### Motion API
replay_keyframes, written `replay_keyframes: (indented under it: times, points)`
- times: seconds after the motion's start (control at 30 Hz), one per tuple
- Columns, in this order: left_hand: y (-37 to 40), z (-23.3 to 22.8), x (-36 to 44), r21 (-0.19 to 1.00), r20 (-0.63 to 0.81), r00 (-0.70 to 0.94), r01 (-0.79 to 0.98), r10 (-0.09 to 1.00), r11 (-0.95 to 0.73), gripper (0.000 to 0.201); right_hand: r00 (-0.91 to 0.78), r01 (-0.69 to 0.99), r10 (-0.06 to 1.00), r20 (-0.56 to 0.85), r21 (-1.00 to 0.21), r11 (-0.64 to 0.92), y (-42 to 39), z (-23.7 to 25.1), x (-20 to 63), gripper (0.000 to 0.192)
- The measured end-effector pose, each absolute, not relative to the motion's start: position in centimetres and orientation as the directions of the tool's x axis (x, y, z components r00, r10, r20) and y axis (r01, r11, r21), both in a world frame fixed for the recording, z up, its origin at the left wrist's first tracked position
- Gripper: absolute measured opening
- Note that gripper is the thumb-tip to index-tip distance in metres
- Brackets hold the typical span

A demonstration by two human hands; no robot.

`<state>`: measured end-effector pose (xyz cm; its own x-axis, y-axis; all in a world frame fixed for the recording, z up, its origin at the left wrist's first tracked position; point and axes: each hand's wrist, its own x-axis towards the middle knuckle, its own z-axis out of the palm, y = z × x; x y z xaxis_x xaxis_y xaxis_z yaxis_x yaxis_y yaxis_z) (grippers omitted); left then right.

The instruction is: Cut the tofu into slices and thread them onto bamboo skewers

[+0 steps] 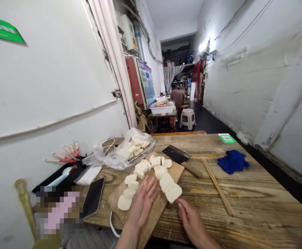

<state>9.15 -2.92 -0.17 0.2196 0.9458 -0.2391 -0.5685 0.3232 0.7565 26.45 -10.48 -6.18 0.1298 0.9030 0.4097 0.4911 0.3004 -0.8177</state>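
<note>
My left hand (146, 199) lies palm down with fingers stretched out, over the wooden cutting board (157, 215) beside the white bun slices (130, 193). My right hand (192, 219) pinches, at the board's right edge, the near end of what looks like a skewer; most of it is hidden. A row of pale slices (173, 192) runs away from those fingertips, overlapping one another. More slices sit in a curved line across the board's far side. A cleaver (175, 154) with a wooden handle rests by the board's far right corner.
Right of the board lie a bundle of thin wooden sticks (217, 186) and a blue cloth (233, 161). Behind it is a clear plastic bag (109, 159) with more white pieces. A black phone (94, 197) lies at left. A person (177, 97) sits far back.
</note>
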Motion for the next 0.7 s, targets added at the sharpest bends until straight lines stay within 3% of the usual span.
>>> replay_keyframes:
  times: [0.27,0.5,0.7]
  points:
    - [-3.6,-1.7,12.3,0.807,-0.253,0.070,-0.535,0.965,0.250,0.029,-0.057,0.447,0.932,0.357,-0.826,0.344,-11.4,-6.0,25.3,0.035]
    - [-2.8,-2.1,12.3,0.850,-0.239,0.077,-0.466,0.968,0.247,0.024,-0.069,0.451,0.939,0.338,-0.829,0.332,-11.4,-5.7,25.1,0.035]
    - [-2.9,-1.9,12.5,0.840,-0.276,-0.014,-0.489,0.961,0.234,0.023,-0.098,0.425,0.946,0.309,-0.847,0.320,-12.2,-5.0,24.6,0.038]
